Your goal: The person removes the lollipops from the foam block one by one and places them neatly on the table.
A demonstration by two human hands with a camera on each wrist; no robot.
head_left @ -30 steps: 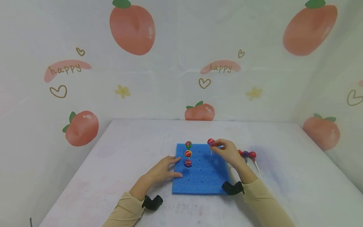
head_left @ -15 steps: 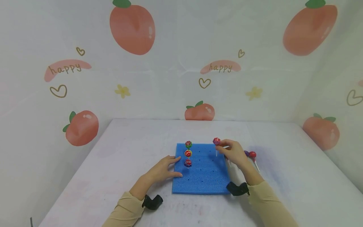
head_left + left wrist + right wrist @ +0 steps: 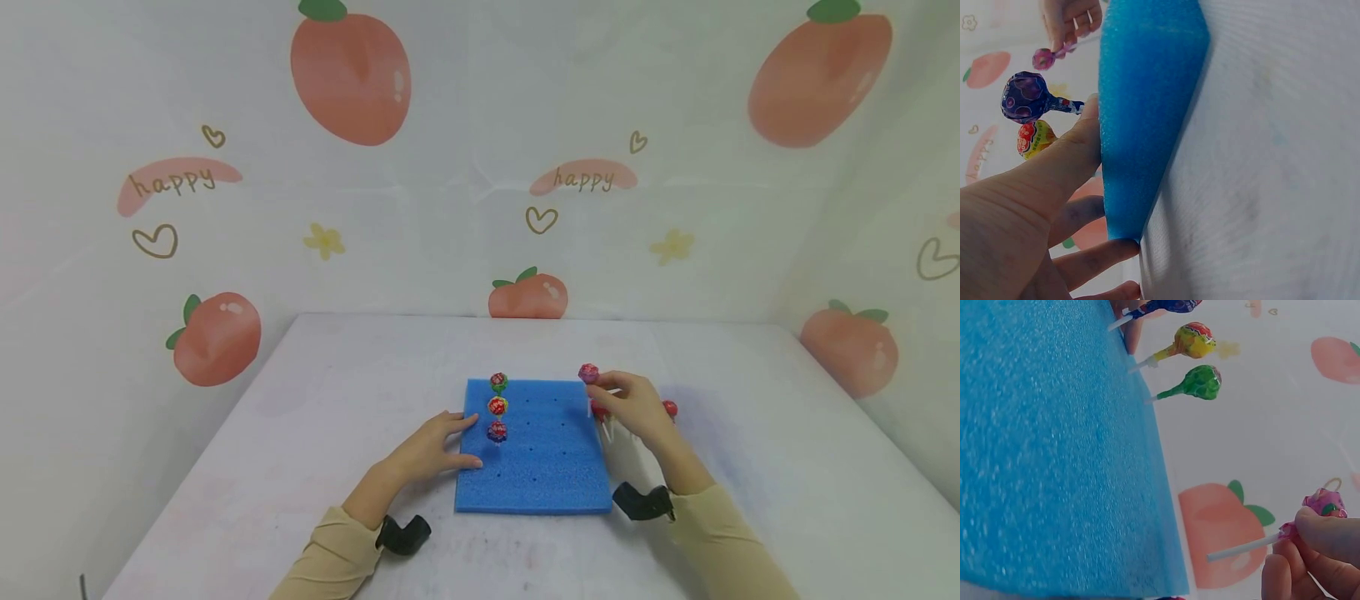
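Note:
A pink-wrapped lollipop (image 3: pixel 588 373) is pinched by its head end between the thumb and fingers of my right hand (image 3: pixel 628 406). Its white stick (image 3: pixel 1244 549) points down over the back right corner of the blue foam board (image 3: pixel 547 475), its tip free of the foam in the right wrist view. My left hand (image 3: pixel 429 447) rests against the board's left edge, thumb and fingers spread. Three lollipops stand in the foam in a column near that edge: green (image 3: pixel 1204 382), yellow (image 3: pixel 1195 341) and dark blue (image 3: pixel 1025 97). Small holes dot the board.
Loose lollipops lie on the white table right of the board; a red one (image 3: pixel 670 408) shows beyond my right wrist and another red one (image 3: pixel 599 410) beside the board, partly behind my hand. A patterned white cloth (image 3: pixel 420 275) hangs behind the table.
My right hand has moved to the right with the pink lollipop, from above the board's holes to its right edge, covering some loose lollipops. The left hand and the board have stayed still.

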